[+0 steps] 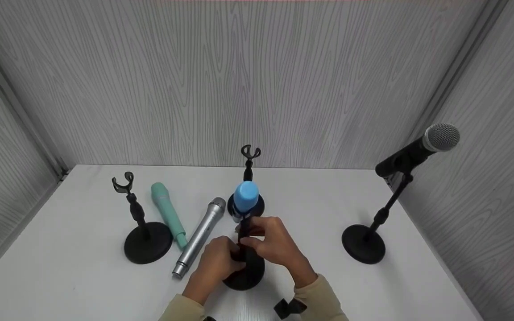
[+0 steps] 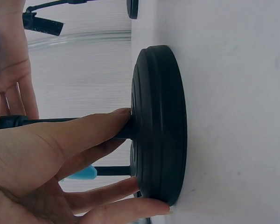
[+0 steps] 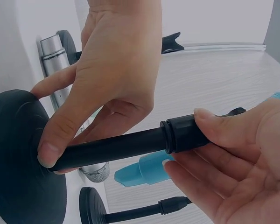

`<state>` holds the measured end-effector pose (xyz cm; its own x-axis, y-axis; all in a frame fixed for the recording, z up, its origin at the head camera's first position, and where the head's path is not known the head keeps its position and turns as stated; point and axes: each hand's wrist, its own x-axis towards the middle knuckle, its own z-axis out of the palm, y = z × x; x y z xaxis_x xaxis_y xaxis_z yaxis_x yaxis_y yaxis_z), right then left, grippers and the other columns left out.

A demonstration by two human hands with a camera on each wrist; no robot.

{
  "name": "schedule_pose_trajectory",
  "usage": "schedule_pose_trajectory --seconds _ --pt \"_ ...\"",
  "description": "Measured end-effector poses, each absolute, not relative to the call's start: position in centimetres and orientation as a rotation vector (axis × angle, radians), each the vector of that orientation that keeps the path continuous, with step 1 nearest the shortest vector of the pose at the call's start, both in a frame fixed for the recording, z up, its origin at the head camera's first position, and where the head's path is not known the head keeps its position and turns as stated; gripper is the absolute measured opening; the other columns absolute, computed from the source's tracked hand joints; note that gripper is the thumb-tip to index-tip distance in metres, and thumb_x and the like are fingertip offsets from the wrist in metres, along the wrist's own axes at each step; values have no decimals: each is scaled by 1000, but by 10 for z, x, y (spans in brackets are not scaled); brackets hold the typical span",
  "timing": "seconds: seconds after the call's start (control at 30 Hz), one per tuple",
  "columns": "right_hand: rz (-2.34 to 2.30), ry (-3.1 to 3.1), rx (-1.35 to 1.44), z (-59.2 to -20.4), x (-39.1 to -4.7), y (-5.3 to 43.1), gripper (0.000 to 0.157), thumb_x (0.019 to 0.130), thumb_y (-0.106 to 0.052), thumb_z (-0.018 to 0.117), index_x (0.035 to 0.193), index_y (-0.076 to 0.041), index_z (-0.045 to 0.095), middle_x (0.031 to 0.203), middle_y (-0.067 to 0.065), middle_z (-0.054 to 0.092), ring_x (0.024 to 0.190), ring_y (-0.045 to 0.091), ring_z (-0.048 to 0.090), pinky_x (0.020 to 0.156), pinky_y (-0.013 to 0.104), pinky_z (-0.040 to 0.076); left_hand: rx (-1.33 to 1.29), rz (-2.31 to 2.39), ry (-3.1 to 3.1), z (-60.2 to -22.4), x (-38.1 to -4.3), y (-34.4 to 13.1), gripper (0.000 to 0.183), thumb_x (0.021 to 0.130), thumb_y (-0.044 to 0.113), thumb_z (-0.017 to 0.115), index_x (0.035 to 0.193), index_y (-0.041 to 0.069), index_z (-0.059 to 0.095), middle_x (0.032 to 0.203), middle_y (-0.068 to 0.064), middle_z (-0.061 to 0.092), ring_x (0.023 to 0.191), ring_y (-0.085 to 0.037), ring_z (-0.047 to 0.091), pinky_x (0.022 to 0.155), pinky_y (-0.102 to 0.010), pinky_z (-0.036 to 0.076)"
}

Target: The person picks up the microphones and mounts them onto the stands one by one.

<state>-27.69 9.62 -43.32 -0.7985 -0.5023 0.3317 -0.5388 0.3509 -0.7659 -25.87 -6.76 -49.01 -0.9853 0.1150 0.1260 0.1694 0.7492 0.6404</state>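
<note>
A black microphone stand [image 1: 251, 277] is upright at the table's front middle, with a blue microphone [image 1: 246, 196] at its top. My left hand [image 1: 216, 259] pinches the foot of its pole [image 3: 114, 149] between thumb and fingers, right above the round base [image 2: 159, 126]. Some of its fingertips touch the base's rim in the left wrist view. Higher up, my right hand [image 1: 277, 240] grips the thick collar [image 3: 183, 134], thumb on one side and fingers on the other. In the head view the hands partly cover the pole.
Left of the hands lie a silver microphone [image 1: 199, 238] and a green microphone [image 1: 170, 214]. An unloaded stand [image 1: 147, 243] is at left, another [image 1: 249, 166] behind the blue microphone. At right, a tilted stand [image 1: 364, 244] bears a black microphone [image 1: 406, 157]. Grey panels [image 1: 239, 89] enclose the table.
</note>
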Motion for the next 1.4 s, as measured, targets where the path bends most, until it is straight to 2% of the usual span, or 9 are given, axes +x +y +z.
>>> schedule_pose_trajectory --seconds 0.13,0.27,0.4,0.53,0.83,1.03,1.27,1.4 --pt "1465 -2570 1001 -431 -276 97 22 84 -1 67 105 -9 69 102 6 72 96 13 69 88 29 54 -233 -1063 -2868 -490 -259 -68 27 63 14 85 81 6 66 78 -3 64 75 -16 60 68 -35 51" --pt "1437 -2585 982 -430 -276 98 22 83 -10 71 106 -9 69 101 2 72 94 10 69 86 28 54 -243 -1065 -2866 -489 -260 -68 23 64 13 84 76 8 66 73 -1 63 71 -14 58 65 -33 50" --pt "1367 -2596 914 -429 -276 98 25 80 -21 76 101 -11 70 95 -2 72 88 8 69 80 27 56 -251 -1047 -2870 -488 -260 -68 22 64 14 84 74 8 66 71 0 62 69 -13 57 63 -32 49" --pt "1322 -2589 865 -428 -276 96 24 77 -25 78 96 -13 69 90 -2 72 84 7 68 73 27 57 -268 -1045 -2851 -488 -260 -68 21 64 14 84 72 9 66 69 0 62 68 -13 57 62 -32 49" --pt "1367 -2548 882 -430 -276 96 21 77 -19 78 94 -10 70 88 1 73 81 8 69 70 24 56 -239 -1061 -2842 -490 -257 -69 31 65 15 84 86 4 64 83 -6 64 81 -21 60 72 -38 51" --pt "1392 -2574 945 -428 -275 97 19 81 -10 73 100 -9 69 96 3 72 88 12 69 77 28 56 -216 -1065 -2853 -489 -257 -68 33 65 15 85 87 5 63 84 -6 63 81 -21 60 73 -38 51" --pt "1402 -2627 999 -427 -275 98 21 85 -2 66 104 -9 68 103 1 71 96 11 68 84 23 54 -226 -1059 -2861 -489 -257 -68 30 64 15 84 84 6 65 82 -5 63 79 -19 60 71 -37 51" --pt "1438 -2637 1014 -427 -276 99 22 86 -2 65 106 -10 67 106 3 71 99 12 67 87 25 53 -227 -1054 -2857 -490 -258 -68 29 63 15 85 83 6 65 81 -5 64 78 -19 60 70 -37 51"
